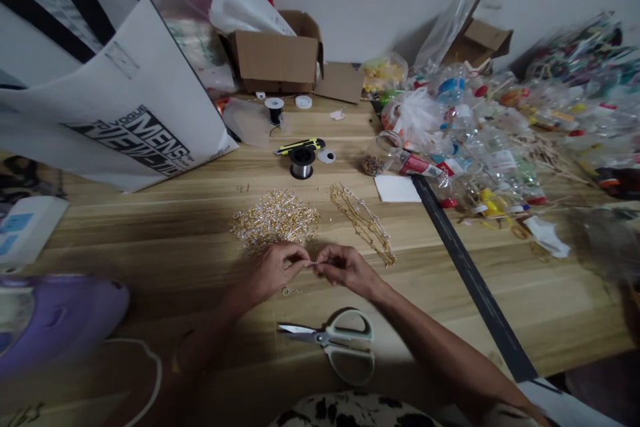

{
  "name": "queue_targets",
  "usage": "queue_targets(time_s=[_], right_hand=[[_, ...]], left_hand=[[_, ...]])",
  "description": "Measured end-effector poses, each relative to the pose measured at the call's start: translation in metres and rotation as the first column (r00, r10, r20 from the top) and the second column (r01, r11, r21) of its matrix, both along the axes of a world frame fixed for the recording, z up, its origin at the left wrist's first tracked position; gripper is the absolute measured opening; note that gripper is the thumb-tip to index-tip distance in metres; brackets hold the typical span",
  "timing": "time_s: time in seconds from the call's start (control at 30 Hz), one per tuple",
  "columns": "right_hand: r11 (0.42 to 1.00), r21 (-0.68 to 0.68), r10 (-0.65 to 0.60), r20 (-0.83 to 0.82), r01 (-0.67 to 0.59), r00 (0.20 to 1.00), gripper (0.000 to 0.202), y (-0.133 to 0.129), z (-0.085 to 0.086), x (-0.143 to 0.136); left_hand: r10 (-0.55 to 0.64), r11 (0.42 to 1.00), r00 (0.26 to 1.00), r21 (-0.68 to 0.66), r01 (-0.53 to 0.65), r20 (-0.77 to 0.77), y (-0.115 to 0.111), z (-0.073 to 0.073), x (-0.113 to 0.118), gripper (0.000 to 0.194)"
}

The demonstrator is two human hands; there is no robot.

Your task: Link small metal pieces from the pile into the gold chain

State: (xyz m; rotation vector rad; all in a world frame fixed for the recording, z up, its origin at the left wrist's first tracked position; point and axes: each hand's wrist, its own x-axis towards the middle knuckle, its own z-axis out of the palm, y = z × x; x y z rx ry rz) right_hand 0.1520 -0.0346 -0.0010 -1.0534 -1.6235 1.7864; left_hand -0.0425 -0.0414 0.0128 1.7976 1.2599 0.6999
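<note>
In the head view, the left hand [277, 270] and right hand [349, 267] meet over the desk [175, 224], thumb and finger of each pinching a small silvery piece [314, 264] between them, presumably because it is too slight for a fuller grip. The heap of gold and silver bits [275, 214] lies just beyond the left hand, likely for easy reach. Long chains [371, 226] lie stretched out to the heap's right, perhaps to avoid tangling. Nearer than the hands are a short chain with a ring [286, 292] and, between the forearms, scissors [321, 338].
</note>
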Motion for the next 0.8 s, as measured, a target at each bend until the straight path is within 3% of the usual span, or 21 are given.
queue_targets(time_s=[0.17,0.3,0.43,0.57,0.7,0.8], right_hand=[[0.997,0.079,0.016,0.070,-0.022,0.997,0.027,0.005,0.005,0.006],[0.993,0.082,0.077,0.108,-0.086,0.991,0.024,0.009,0.005,0.012],[0.985,0.109,0.118,0.153,-0.136,0.981,0.019,0.011,0.004,0.017],[0.966,0.146,0.175,0.231,-0.212,0.957,0.012,0.012,0.009,0.022],[0.939,0.175,0.227,0.336,-0.298,0.914,0.016,0.013,0.015,0.026],[0.937,0.151,0.246,0.355,-0.315,0.902,0.013,0.013,0.014,0.028]], left_hand=[[0.050,0.989,0.988,-0.146,-0.028,0.149,0.000,-0.004,0.003,0.008],[0.059,0.984,0.984,-0.177,-0.029,0.167,0.002,-0.007,0.004,0.004],[0.012,0.991,0.996,-0.134,0.000,0.088,0.002,-0.008,0.004,0.010],[-0.075,0.997,0.996,-0.029,0.074,-0.054,-0.002,0.003,0.007,0.015],[-0.162,0.981,0.967,0.072,0.179,-0.198,-0.006,0.014,0.011,0.013],[-0.229,0.964,0.940,0.074,0.254,-0.253,-0.009,0.013,0.014,0.014]])
